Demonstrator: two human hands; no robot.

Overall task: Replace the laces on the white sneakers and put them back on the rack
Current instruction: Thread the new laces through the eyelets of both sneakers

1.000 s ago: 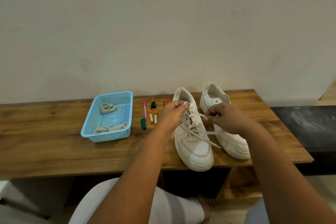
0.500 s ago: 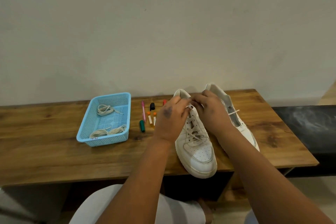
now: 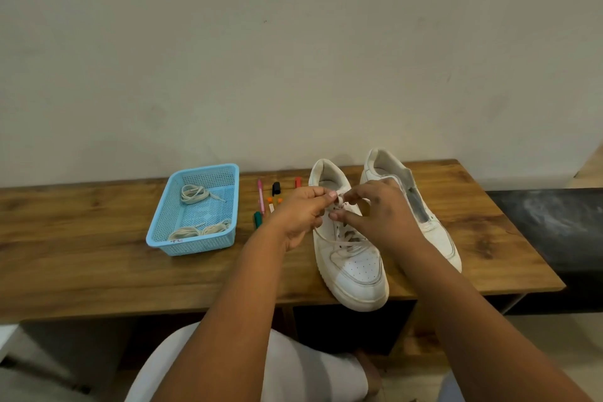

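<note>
Two white sneakers stand on a wooden table (image 3: pixel 98 271), toes toward me. The left sneaker (image 3: pixel 354 271) carries a white lace (image 3: pixel 347 243) threaded through its lower eyelets. Above its upper eyelets my left hand (image 3: pixel 301 215) pinches the lace between thumb and fingertips. My right hand (image 3: pixel 380 212) pinches the lace just to the right of it; the two hands nearly touch. The right sneaker (image 3: pixel 434 232) has an open tongue area with no lace visible and is partly hidden by my right hand.
A light blue plastic basket (image 3: pixel 163 232) with coiled laces (image 3: pixel 199 230) stands left of the sneakers. Several coloured markers (image 3: pixel 266 202) lie between basket and shoes. The wall runs directly behind the table. A dark surface (image 3: pixel 554 222) adjoins the table's right end.
The lace ends were stretched out to the right a second ago. Both hands have since come together above the left sneaker's upper eyelets. My view shifted a little.
</note>
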